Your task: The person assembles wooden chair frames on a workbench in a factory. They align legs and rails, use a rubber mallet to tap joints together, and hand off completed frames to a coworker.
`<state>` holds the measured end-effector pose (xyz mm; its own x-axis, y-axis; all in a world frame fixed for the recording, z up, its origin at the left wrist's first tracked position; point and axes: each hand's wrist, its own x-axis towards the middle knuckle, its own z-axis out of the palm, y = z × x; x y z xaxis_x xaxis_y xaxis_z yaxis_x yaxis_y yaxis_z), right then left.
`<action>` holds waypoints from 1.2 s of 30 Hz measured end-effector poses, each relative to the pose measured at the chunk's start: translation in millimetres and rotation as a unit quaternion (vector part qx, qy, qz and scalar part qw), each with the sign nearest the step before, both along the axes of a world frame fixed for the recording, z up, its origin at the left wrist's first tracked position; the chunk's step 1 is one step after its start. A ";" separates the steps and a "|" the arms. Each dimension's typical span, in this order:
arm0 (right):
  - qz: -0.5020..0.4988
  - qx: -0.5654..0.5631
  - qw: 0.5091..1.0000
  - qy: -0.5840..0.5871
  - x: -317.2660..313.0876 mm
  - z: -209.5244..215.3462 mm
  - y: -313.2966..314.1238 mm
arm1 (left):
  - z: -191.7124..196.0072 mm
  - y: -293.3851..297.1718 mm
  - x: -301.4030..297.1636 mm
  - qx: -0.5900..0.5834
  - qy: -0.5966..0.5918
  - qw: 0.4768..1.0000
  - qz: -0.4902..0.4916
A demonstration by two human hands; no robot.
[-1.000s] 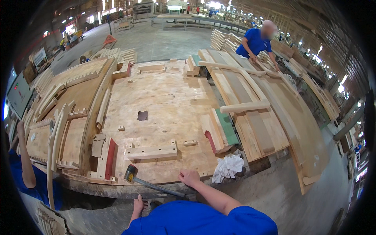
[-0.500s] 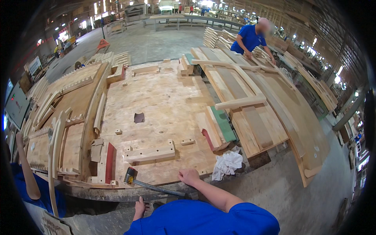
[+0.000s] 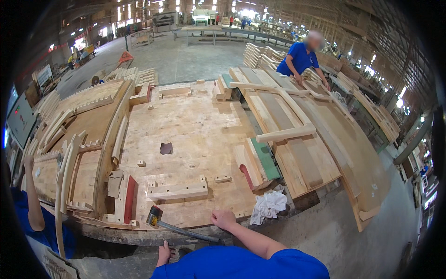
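Note:
My right hand (image 3: 224,218) rests curled into a fist on the near edge of the plywood work table (image 3: 200,132), with nothing visible in it. Hanging below the table's front edge, my left hand (image 3: 166,253) has its fingers apart and holds nothing. A hammer lies along the front of the table between them; its dark and yellow head (image 3: 154,215) points left and its grey handle (image 3: 186,232) slants toward my body. Just beyond is a wooden block with holes (image 3: 178,190). A crumpled white cloth (image 3: 269,203) lies to the right of my fist.
Red-faced (image 3: 129,200) and green-topped (image 3: 265,159) wooden blocks border the table. A chair-like wooden frame (image 3: 297,111) lies on panels at the right, where a co-worker in blue (image 3: 299,58) bends over. Curved wooden parts (image 3: 69,172) fill the left bench, beside another person's arm (image 3: 32,195).
The view has tilted slightly upward, so the table sits a little lower in the picture. Both my hands and the hammer stay in practically the same places.

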<state>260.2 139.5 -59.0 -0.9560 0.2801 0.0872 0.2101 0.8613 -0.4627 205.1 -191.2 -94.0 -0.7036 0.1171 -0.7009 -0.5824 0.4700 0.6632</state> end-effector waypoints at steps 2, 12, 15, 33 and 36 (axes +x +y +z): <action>-0.006 -0.010 1.000 0.002 0.6 -0.6 -0.6 | -2.7 -0.1 -3.0 0.009 -0.011 1.000 0.000; 0.004 -0.018 1.000 -0.008 -0.6 3.7 0.6 | -3.1 2.7 3.1 0.002 0.024 0.999 0.025; 0.002 -0.016 1.000 -0.025 1.5 2.6 1.6 | -1.2 6.2 0.3 -0.037 -0.012 0.999 0.037; 0.002 -0.003 1.000 -0.013 -1.6 1.8 -3.4 | 19.9 14.5 1.0 -0.119 0.058 0.991 -0.012; 0.008 -0.007 1.000 -0.018 -1.1 1.9 -0.6 | 20.4 16.9 -0.5 -0.116 0.064 0.991 -0.015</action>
<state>259.1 138.9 -57.1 -0.9627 0.2659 0.0496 0.2131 0.8585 -0.4665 204.7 -174.2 -73.5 -0.7873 -0.0136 -0.6164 -0.4834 0.6342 0.6034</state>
